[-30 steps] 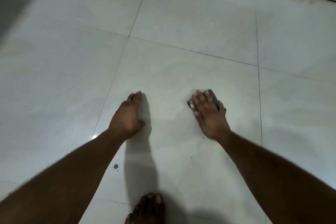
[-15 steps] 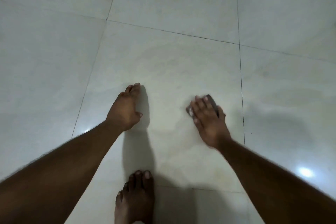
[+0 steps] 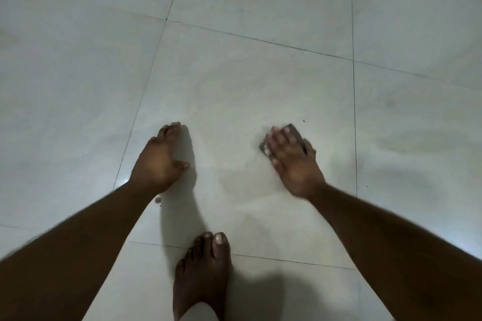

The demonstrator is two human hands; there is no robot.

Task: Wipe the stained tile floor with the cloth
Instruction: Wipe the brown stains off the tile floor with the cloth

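Pale glossy tile floor [image 3: 234, 81] fills the view. On the left, the left hand [image 3: 160, 157] rests flat on the tile, fingers straight and together, holding nothing. A small dark spot [image 3: 157, 200] lies just by its wrist. A bare foot [image 3: 202, 276] stands at the bottom centre. To the right, well apart, the right hand [image 3: 293, 159] presses flat-fingered on a small grey cloth [image 3: 264, 148], mostly hidden beneath it, edges showing beside the fingers.

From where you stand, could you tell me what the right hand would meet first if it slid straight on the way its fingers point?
Probably nothing: ahead of the right hand and its cloth lies bare tile floor.
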